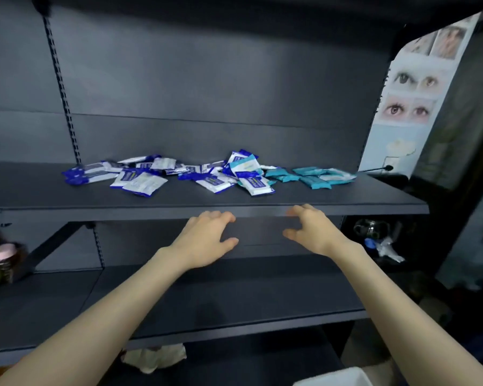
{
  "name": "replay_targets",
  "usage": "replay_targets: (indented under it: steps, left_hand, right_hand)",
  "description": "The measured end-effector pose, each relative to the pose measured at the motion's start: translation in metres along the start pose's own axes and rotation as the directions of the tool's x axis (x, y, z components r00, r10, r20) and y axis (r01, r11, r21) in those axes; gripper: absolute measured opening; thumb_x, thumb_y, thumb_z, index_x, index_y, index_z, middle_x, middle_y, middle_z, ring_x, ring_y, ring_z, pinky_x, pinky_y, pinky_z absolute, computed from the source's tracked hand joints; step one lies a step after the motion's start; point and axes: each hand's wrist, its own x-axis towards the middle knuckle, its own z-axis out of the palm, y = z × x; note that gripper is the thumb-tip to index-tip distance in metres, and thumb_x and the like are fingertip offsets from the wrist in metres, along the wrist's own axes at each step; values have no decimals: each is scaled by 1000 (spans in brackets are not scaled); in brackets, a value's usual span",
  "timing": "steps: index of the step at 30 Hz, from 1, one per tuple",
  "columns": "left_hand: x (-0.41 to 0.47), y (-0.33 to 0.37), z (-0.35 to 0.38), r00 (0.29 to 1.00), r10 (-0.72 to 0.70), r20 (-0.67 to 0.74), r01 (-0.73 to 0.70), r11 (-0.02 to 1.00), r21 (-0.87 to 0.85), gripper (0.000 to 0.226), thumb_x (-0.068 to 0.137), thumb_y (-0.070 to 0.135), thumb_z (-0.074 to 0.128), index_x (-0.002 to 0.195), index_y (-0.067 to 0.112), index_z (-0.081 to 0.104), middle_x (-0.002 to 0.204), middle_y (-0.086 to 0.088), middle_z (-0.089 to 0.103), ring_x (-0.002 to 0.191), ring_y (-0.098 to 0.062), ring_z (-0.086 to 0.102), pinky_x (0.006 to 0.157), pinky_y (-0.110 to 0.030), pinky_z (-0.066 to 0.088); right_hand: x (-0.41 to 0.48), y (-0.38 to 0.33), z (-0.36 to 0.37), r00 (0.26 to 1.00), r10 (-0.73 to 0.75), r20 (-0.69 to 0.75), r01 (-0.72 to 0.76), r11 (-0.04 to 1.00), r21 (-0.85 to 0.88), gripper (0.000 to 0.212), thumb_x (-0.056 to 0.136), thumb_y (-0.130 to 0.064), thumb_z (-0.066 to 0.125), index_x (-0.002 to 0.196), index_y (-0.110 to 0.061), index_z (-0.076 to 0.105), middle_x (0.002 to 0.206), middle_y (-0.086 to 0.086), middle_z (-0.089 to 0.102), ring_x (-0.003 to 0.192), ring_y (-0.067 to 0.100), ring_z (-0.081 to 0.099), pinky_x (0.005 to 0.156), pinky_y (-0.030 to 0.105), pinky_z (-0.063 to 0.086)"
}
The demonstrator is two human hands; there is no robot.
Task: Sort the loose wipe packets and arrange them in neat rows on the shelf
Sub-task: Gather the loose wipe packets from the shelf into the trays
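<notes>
I see the dark shelf (pixel 318 196) carrying every wipe packet in a loose heap toward its back. The blue-and-white packets (pixel 212 181) are scattered across the left and middle, and the teal packets (pixel 315 178) are clustered just to their right. My left hand (pixel 204 240) and right hand (pixel 313 229) hover at the shelf's front edge, fingers spread and relaxed, holding nothing.

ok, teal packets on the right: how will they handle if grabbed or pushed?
Probably soft and light: the teal packets look like small pillowy film pouches. Glossy film on the smooth shelf suggests they slide readily. They lie flat and overlapping, so rolling seems unlikely, but a push may drag neighbours along.
</notes>
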Motion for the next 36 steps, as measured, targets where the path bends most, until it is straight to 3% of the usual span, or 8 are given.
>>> replay_targets:
  steps: [9, 12, 20, 26, 30, 36]
  left_hand:
    - [123, 31, 21, 998, 50, -35, -48, 998, 35, 47, 93, 40, 52, 134, 19, 44, 133, -2, 50, 122, -21, 43, 99, -37, 37]
    - [173, 38, 35, 997, 54, -47, -55, 998, -18, 49, 93, 40, 53, 136, 18, 43, 136, -2, 49, 125, -21, 43, 100, -37, 38]
    - [286, 50, 87, 999, 27, 38, -22, 992, -127, 49, 92, 41, 56, 135, 19, 45, 134, -3, 49, 122, -19, 46, 99, -37, 41]
    - [345, 48, 123, 992, -121, 40, 126, 974, -186, 53, 92, 42, 55, 137, 18, 42, 137, -5, 43, 127, -21, 42, 103, -39, 39]
    - [375, 47, 142, 964, -262, -42, 251, 952, -177, 54, 92, 46, 52, 137, 17, 41, 138, -6, 40, 129, -23, 36, 104, -39, 36]
    - [405, 49, 160, 882, -470, -38, 459, 873, -164, 66, 94, 50, 44, 146, 15, 25, 157, -8, 16, 143, -27, 14, 112, -43, 22]
  right_hand:
    - [81, 82, -32, 998, 5, -56, -8, 999, -43, 51, 89, -27, 63, 136, -14, 46, 139, 9, 44, 123, 25, 45, 100, 34, 39]
    - [117, 113, -39, 998, 41, -43, -43, 999, -31, 51, 90, -28, 62, 136, -14, 45, 138, 8, 44, 118, 24, 48, 94, 31, 40]
    - [202, 192, -38, 991, 137, -7, -137, 990, -21, 51, 91, -31, 61, 136, -12, 46, 140, 9, 45, 123, 26, 47, 98, 31, 38]
    - [251, 239, -29, 988, 152, -14, -152, 988, 41, 50, 90, -34, 62, 132, -11, 50, 135, 8, 51, 121, 25, 48, 99, 30, 37]
    - [279, 268, -25, 993, 120, -24, -118, 991, 60, 52, 90, -38, 62, 133, -12, 50, 137, 9, 49, 127, 28, 40, 104, 34, 34]
    - [311, 304, -26, 990, 117, 73, -115, 993, -42, 45, 99, -47, 37, 142, -34, 38, 160, -3, 13, 147, 27, 3, 116, 47, 6]
